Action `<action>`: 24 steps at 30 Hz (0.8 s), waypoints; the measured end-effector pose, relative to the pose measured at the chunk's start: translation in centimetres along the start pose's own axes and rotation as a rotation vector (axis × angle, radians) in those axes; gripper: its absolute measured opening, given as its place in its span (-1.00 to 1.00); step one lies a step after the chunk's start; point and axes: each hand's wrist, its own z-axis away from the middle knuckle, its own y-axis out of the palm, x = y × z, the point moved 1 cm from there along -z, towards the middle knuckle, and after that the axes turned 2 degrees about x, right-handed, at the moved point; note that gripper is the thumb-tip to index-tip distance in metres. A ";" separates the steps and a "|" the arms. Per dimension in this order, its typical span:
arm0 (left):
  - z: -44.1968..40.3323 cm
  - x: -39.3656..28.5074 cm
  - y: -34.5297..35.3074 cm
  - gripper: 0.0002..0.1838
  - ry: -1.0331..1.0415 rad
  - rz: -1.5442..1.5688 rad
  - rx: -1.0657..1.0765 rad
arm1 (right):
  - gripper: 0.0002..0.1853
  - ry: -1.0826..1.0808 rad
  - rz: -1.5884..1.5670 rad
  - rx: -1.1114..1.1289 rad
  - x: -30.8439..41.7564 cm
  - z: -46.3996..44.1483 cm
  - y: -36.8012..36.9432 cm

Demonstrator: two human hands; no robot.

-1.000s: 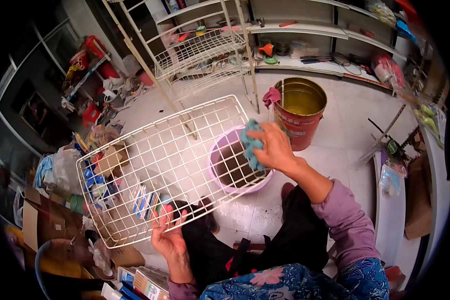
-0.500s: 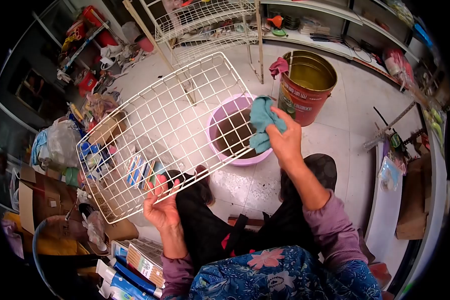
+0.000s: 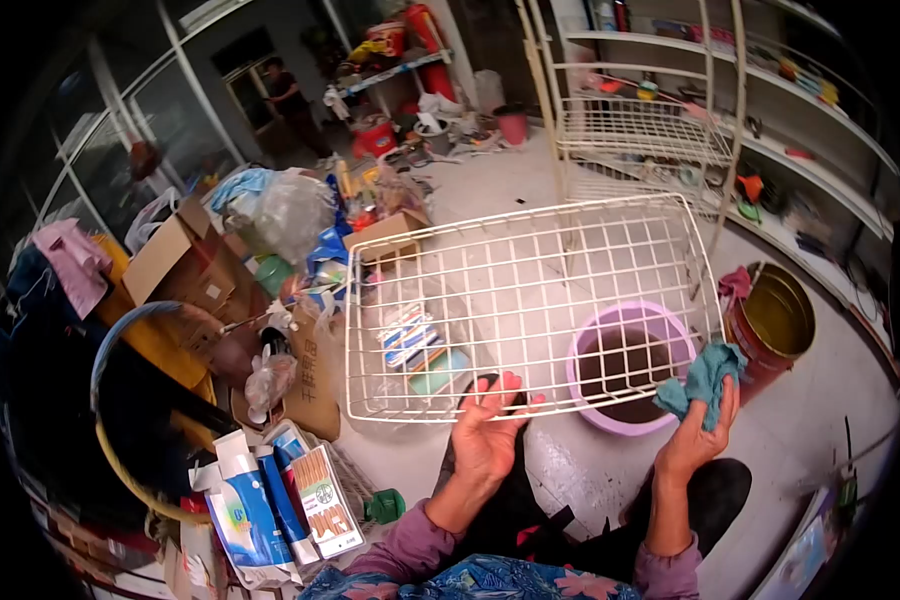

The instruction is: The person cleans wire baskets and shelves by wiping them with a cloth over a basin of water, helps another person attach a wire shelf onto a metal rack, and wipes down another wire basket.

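Observation:
A white wire basket (image 3: 515,318) is held tilted in front of me, its grid facing me. My left hand (image 3: 485,450) grips its lower edge near the middle, with some fingers behind the wires. In my right hand (image 3: 692,445) is a crumpled teal cloth (image 3: 708,380), pressed against the basket's lower right corner. Behind that end, a lilac basin (image 3: 577,362) with murky dark water stands on the floor, partly seen through the wires.
A red metal bucket (image 3: 760,365) stands right of the basin. Beyond the basket is a wire rack (image 3: 650,130) by wall shelves (image 3: 820,165). Cardboard boxes (image 3: 195,260), bags and a hooped basket (image 3: 100,400) crowd the left. A person (image 3: 292,105) stands far back.
My view has swung left, so the scene sits further right. The wire basket has turned from a slant to nearly level. The teal cloth remains in my right hand at its right end.

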 end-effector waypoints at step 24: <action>1.5 1.8 -1.4 -0.46 -0.036 -0.080 -0.041 | -0.66 -0.433 0.257 0.593 6.9 -6.1 0.3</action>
